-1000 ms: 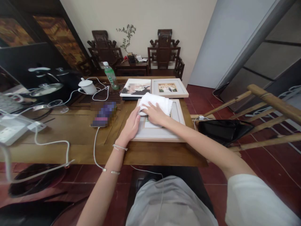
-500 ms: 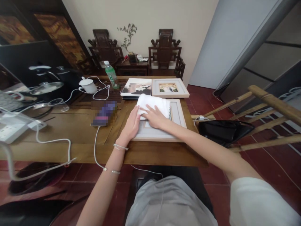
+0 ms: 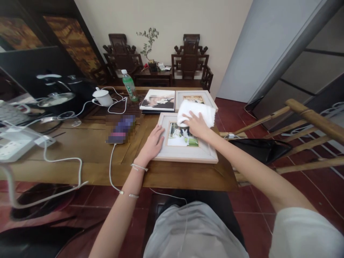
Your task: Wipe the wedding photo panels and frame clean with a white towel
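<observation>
A light wooden picture frame (image 3: 185, 156) with a pale mat and a photo (image 3: 176, 138) lies flat near the table's right end. My left hand (image 3: 154, 142) rests on its left edge, fingers stretched out and holding nothing. Spread across the frame's upper right corner is a white cloth (image 3: 206, 111), which also overlaps the frame behind. My right hand (image 3: 197, 125) holds this cloth from above, its fingers pressed into the fabric. The cloth and hand hide part of the photo.
Behind lie a second framed picture (image 3: 211, 99) and a photo board (image 3: 158, 100) on a dark stack. Leftward are a phone (image 3: 121, 129) with a white cable, a green bottle (image 3: 130, 86), a lidded white cup (image 3: 102, 97) and a power strip (image 3: 16, 145). A bamboo chair (image 3: 311, 114) stands at right.
My right hand has slid the cloth right and away from me, uncovering much of the photo. My left hand stays at the frame's left edge, now apart from the cloth.
</observation>
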### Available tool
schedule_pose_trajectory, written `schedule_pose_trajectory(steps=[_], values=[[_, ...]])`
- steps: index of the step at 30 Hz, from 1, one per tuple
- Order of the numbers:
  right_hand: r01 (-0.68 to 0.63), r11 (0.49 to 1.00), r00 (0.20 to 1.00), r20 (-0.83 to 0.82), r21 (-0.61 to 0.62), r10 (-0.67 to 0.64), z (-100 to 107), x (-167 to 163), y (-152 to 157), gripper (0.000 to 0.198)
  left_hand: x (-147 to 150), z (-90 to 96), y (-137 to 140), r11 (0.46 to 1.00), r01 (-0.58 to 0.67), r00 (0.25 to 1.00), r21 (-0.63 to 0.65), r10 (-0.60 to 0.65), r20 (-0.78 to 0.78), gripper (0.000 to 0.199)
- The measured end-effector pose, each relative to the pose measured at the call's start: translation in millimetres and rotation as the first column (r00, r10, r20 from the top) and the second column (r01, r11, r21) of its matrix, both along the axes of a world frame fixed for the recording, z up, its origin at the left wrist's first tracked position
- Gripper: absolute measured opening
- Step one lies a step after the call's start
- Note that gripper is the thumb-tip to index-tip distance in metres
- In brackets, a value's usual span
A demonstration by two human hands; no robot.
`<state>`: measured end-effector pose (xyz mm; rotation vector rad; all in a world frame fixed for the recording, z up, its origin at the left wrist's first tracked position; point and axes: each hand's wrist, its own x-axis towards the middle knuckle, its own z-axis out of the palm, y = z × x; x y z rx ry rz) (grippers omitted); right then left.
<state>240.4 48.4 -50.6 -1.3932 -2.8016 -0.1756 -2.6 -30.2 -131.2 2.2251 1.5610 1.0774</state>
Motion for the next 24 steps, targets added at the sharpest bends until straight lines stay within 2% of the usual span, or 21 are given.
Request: schedule_pose_trajectory(steps=[3, 7, 10, 13, 15, 18, 24], values=[[0.039, 0.999, 0.998, 0.043, -0.008, -0.039, 4.6, 15.9, -12.1, 0.070, -0.3, -0.4, 0.2, 1.000, 0.000, 1.000, 0.000, 0.000, 0.000, 0.045], [0.050, 0.996, 0.993, 0.107, -0.069, -0.043, 14.9, 16.6, -44.7, 0.063, -0.8, 1.5, -0.4, 1.000, -0.004, 1.000, -0.011, 0.004, -0.010, 0.045], [-0.006, 0.984, 0.996, 0.091, -0.177, 0.023, 27.6, 10.6, -76.5, 0.060, -1.0, 3.1, -1.2, 1.000, 0.002, 1.000, -0.012, -0.002, -0.011, 0.045], [-0.110, 0.942, 0.989, 0.064, -0.317, 0.137, 38.2, 5.5, -101.6, 0.059, -1.3, 3.4, -1.6, 1.000, 0.007, 1.000, -0.014, -0.007, -0.016, 0.045], [-0.142, 0.931, 0.983, 0.065, -0.337, 0.173, 39.3, 3.7, -108.5, 0.060, -1.4, 2.9, -1.5, 1.000, -0.001, 1.000, -0.011, 0.001, -0.020, 0.045], [-0.145, 0.945, 0.986, 0.031, -0.293, 0.161, 31.8, 4.2, -99.4, 0.064, -1.2, 2.3, -1.3, 1.000, -0.009, 1.000, -0.003, 0.009, -0.013, 0.044], [-0.098, 0.982, 0.994, 0.023, -0.164, 0.103, 16.1, 7.7, -42.3, 0.071, -0.4, 3.0, -1.5, 1.000, -0.004, 1.000, -0.004, 0.004, -0.009, 0.044]])
